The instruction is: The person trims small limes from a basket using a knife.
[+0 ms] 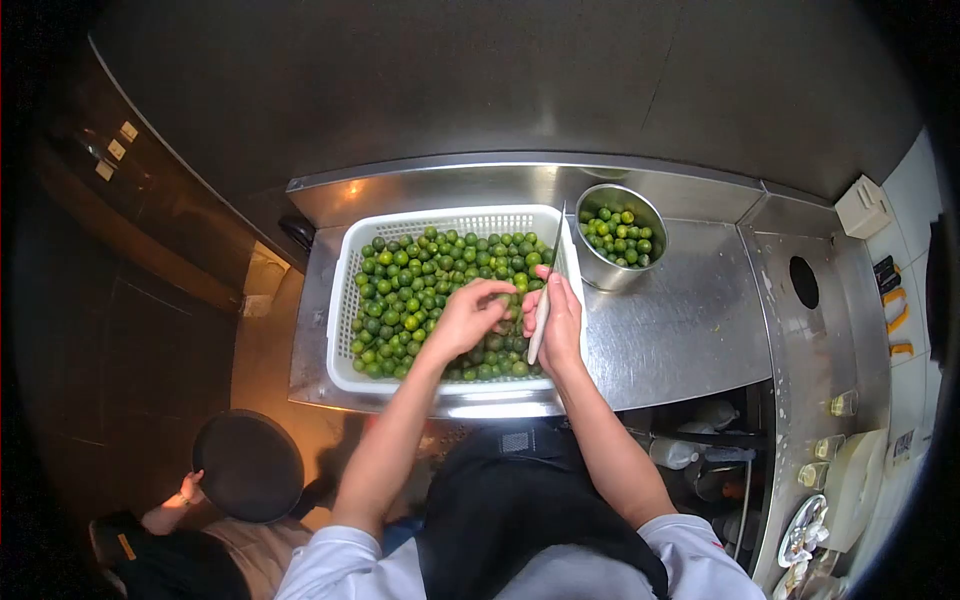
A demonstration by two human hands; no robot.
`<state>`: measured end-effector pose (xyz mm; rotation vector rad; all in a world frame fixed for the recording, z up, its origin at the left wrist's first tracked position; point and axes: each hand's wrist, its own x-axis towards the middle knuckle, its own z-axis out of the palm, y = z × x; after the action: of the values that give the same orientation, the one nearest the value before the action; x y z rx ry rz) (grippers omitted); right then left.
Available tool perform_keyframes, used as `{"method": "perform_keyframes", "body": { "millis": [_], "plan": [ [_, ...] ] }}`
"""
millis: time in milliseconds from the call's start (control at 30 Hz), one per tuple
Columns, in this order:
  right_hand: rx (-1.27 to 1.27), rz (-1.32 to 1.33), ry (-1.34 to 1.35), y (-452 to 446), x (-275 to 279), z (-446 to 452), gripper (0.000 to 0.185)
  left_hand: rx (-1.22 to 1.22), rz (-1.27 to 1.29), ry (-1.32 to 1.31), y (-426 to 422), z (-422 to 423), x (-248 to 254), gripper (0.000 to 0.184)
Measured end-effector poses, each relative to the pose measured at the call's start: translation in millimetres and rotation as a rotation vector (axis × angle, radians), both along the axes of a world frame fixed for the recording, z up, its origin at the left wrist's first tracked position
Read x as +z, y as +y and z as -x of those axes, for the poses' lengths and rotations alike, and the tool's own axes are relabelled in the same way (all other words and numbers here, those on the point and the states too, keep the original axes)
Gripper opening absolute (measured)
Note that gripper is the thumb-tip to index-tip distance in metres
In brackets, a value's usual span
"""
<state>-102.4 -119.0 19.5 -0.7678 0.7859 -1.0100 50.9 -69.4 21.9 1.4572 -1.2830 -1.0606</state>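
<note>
Okay, head view: my right hand (563, 332) was clamped on a knife (541, 318), long axis running away from me, tip near the steel pot (603, 273). My left hand (468, 318), fingers curled, was nearer most limes (408, 290) in the white basket (337, 330) below; couldn't tell if it gripped one.

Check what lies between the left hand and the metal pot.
The right hand, the knife it holds, green fruit and the white basket edge; the head view shows this.
</note>
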Motion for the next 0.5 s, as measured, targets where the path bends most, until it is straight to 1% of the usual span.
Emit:
{"method": "perform_keyframes", "body": {
  "millis": [33, 67, 167, 233, 367, 500],
  "plan": [
    [0.017, 0.072, 0.073, 2, 3, -1, 0.037, 0.048, -0.172, 0.312, 3, -2, 8, 0.031],
    [0.032, 0.144, 0.147, 4, 5, -3, 0.037, 0.07, -0.067, 0.473, 4, -3, 4, 0.03],
    [0.096, 0.382, 0.351, 12, 3, -5, 0.036, 0.153, -0.021, 0.763, 9, -8, 1, 0.032],
    [0.111, 0.57, 0.477, 20, 9, -8, 0.037, 0.124, 0.01, 0.782, 12, -15, -2, 0.034],
    [0.165, 0.636, 0.563, 23, 13, -7, 0.039, 0.137, 0.043, 0.797, 14, -17, -6, 0.035],
    [0.174, 0.639, 0.545, 23, 14, -6, 0.039, 0.15, 0.05, 0.831, 14, -15, -2, 0.035]
  ]
}}
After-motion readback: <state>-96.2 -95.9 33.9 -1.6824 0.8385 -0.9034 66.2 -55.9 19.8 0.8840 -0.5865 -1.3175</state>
